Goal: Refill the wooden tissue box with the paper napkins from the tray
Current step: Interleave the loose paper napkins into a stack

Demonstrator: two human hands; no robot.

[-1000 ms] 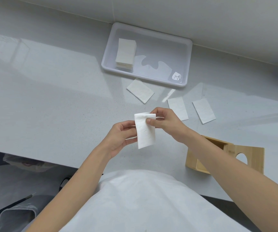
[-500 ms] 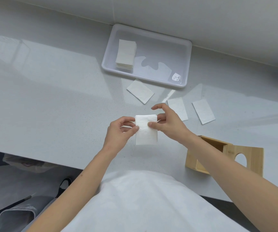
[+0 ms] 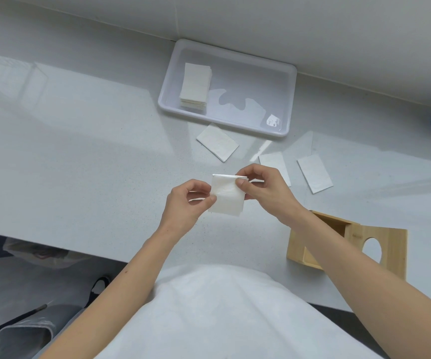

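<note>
While both hands pinch one napkin [image 3: 227, 194] above the counter's near edge, left hand [image 3: 187, 203] at its side, right hand [image 3: 263, 189] at its top fold, creases should be aligned squarely before insertion into the wooden box [image 3: 344, 244], open, near-right.
</note>
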